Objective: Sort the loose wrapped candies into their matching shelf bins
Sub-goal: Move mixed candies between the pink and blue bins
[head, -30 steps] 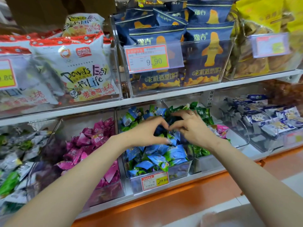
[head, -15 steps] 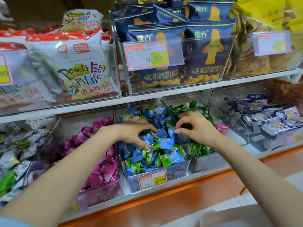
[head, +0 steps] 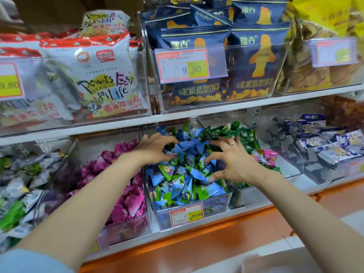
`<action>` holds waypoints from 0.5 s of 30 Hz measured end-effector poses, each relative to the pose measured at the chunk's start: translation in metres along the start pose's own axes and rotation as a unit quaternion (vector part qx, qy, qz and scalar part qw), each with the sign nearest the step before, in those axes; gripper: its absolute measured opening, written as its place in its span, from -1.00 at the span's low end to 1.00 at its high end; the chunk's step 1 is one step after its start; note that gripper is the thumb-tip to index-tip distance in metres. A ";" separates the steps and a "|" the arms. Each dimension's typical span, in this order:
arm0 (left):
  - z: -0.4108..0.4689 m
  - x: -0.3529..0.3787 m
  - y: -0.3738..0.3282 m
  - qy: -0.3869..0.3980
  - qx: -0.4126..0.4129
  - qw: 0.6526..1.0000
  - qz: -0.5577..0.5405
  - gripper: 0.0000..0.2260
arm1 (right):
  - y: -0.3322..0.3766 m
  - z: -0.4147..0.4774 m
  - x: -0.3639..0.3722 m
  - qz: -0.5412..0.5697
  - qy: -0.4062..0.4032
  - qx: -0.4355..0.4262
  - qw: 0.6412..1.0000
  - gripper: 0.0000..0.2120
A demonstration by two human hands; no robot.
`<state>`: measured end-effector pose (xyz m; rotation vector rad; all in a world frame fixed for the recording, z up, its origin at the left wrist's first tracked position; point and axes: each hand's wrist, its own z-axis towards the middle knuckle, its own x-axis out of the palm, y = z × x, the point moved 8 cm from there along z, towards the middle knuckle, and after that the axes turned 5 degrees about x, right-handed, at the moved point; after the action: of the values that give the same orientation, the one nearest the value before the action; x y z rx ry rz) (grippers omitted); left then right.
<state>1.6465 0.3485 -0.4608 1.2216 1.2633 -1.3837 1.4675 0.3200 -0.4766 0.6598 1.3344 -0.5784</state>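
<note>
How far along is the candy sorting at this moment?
Done: the pink bin looks all pink. In hand: left hand and right hand rake the blue bin; whether either grips a candy is unclear. Remaining: green candies mixed among the blue ones, pink candies lying in the green bin, green pieces in the silver bin.
</note>
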 end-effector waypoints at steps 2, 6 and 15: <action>-0.001 0.001 -0.001 0.003 -0.006 1.000 -0.004 -0.59 | 0.005 0.001 -0.006 0.034 -0.041 -0.013 0.998 -0.45; -0.003 0.006 0.000 -0.003 -0.025 0.999 -0.036 -0.55 | 0.032 0.000 -0.008 0.035 -0.117 -0.095 0.988 -0.37; -0.044 -0.004 -0.032 -0.117 0.141 0.982 -0.046 -0.59 | 0.008 0.013 -0.006 -0.027 -0.197 -0.047 0.979 -0.90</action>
<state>1.6197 0.3955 -0.4526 1.1556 0.9943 -1.7656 1.4809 0.3164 -0.4688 0.4050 1.0021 -0.6483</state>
